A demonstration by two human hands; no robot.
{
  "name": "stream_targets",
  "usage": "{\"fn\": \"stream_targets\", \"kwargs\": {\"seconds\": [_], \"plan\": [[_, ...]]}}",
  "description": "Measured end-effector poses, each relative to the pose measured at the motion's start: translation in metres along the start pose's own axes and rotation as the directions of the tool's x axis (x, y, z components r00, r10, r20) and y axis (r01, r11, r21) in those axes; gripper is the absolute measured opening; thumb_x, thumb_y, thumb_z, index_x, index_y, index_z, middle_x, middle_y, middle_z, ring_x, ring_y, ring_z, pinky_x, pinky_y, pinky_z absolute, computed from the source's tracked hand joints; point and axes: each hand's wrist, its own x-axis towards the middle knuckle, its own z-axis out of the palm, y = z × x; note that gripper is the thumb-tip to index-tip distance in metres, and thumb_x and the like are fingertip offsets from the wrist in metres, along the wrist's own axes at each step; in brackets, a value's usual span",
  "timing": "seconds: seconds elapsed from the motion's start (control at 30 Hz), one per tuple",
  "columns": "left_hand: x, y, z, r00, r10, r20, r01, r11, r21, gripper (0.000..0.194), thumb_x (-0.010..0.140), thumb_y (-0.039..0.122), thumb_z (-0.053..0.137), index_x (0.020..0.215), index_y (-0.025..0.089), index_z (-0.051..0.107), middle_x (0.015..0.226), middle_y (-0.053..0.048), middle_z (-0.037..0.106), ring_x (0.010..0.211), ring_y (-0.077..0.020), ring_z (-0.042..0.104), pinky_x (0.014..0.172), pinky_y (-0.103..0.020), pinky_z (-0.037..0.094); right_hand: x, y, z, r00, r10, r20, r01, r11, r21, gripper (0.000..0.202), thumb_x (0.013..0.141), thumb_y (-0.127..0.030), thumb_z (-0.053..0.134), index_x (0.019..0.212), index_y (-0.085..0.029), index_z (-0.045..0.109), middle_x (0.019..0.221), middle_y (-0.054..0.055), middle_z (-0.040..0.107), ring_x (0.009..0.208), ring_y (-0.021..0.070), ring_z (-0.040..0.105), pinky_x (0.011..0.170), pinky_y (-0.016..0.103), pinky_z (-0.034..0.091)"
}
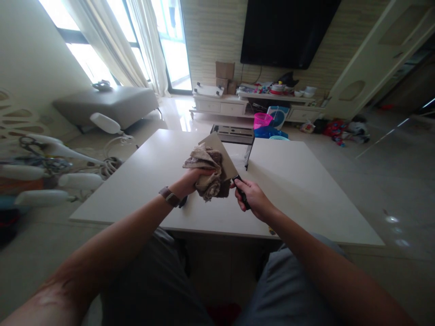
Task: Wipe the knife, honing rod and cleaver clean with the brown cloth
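Note:
A bunched brown and beige cloth [208, 181] is gripped by my left hand [190, 182], which wears a watch at the wrist. My right hand [253, 195] is wrapped round the black handle of a cleaver [222, 156]. Its broad blade points up and to the left, and the cloth lies against the blade's left side. Both hands are above the white table [288, 181], near its middle. Behind the blade, a dark-framed rack or stand [234, 132] is at the table's far edge.
Dark small objects lie near my left wrist, partly hidden. Beyond the table are a pink basket [263, 120], blue containers [270, 132] and a low white cabinet [233, 107]. A grey bench [112, 106] stands back left, and white-padded stands [79, 181] are at the left.

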Motion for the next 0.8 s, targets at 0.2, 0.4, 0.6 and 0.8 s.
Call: {"fn": "stream_targets", "kwargs": {"seconds": [0.2,0.4,0.6,0.8], "plan": [[0.019,0.016,-0.018,0.994,0.039,-0.099,-0.044,0.998,-0.050,0.019,0.080,0.007,0.067,0.096,0.016,0.070,0.085,-0.005,0.078,0.087,-0.0253,0.075,0.084,-0.036,0.062,-0.002,0.001,-0.001,0.998,0.012,0.064,-0.011,1.000,-0.019,0.040,0.085,-0.058,0.065,0.089,-0.018,0.058,0.052,-0.010,0.050,0.031,0.0070,0.043,0.031,0.020,0.030],[0.023,0.016,-0.027,0.992,0.076,-0.099,-0.087,0.990,-0.107,0.017,0.077,0.010,0.067,0.093,0.014,0.070,0.080,-0.006,0.076,0.077,-0.0228,0.075,0.076,-0.035,0.064,-0.004,0.002,0.000,0.998,0.024,0.057,-0.022,0.999,-0.048,0.039,0.086,-0.056,0.064,0.087,-0.018,0.058,0.052,-0.010,0.049,0.030,0.0069,0.043,0.030,0.019,0.031],[0.013,-0.001,-0.008,1.000,0.008,0.019,-0.005,0.986,-0.164,0.014,0.078,0.014,0.071,0.092,0.015,0.073,0.086,-0.007,0.079,0.084,-0.0252,0.077,0.083,-0.037,0.064,-0.003,0.003,0.001,0.999,0.026,0.035,-0.024,0.999,-0.048,0.039,0.085,-0.057,0.064,0.087,-0.018,0.058,0.051,-0.009,0.049,0.029,0.0074,0.043,0.030,0.020,0.030],[0.008,-0.012,0.002,0.997,-0.050,0.051,0.057,0.987,-0.152,0.013,0.078,0.017,0.073,0.090,0.013,0.073,0.085,-0.009,0.078,0.076,-0.0236,0.077,0.072,-0.034,0.064,-0.003,0.000,0.003,0.999,0.045,0.023,-0.044,0.997,-0.056,0.039,0.084,-0.057,0.065,0.086,-0.018,0.058,0.052,-0.009,0.049,0.030,0.0069,0.042,0.030,0.019,0.029]]}}
